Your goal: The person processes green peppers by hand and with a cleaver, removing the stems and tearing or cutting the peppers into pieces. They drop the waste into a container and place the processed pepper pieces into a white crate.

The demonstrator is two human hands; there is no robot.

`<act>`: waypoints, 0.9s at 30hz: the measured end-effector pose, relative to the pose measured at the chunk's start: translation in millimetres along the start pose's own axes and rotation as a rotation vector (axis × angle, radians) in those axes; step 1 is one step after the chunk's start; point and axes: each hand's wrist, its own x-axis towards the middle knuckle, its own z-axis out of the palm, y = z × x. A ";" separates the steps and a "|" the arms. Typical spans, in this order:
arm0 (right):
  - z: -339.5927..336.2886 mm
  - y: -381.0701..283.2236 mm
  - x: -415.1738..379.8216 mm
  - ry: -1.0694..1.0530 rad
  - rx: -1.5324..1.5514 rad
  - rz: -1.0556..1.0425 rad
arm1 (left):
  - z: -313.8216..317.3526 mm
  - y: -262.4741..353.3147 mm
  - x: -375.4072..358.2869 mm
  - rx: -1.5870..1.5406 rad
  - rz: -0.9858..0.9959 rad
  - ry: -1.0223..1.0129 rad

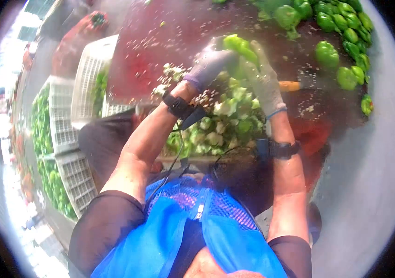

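Note:
Between my hands is a bright green bell pepper [242, 47], held over the red work surface. My left hand [213, 64], in a purplish glove, grips it from the left; its fingertips are blurred. On the other side my right hand [263, 83], in a pale glove, has its fingers wrapped round the pepper's lower part. A knife's orange handle [290, 86] lies just right of the right hand, its blade hard to make out. Below both hands sits a heap of pale green pepper cores and scraps [220, 127].
Whole green peppers [346, 21] are piled at the upper right, with several loose ones [347, 78] nearby. Seeds litter the red surface [137, 51]. White plastic crates [64, 116] stand at left, beside more green peppers [58, 190]. A red-sleeved person [77, 44] is at the upper left.

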 end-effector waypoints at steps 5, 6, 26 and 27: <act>36.4 6.4 -4.1 -0.133 0.132 0.185 | -18.4 4.5 -37.1 -0.029 -0.036 0.097; 38.5 15.7 1.4 -0.113 0.099 0.150 | -20.5 3.9 -38.2 -0.039 -0.043 0.105; 38.3 27.2 17.8 -0.185 0.354 0.322 | -63.3 -36.0 -17.5 0.144 0.212 -0.210; 40.1 22.8 17.2 -0.153 0.375 0.323 | -63.7 -36.7 -14.7 0.167 0.248 -0.206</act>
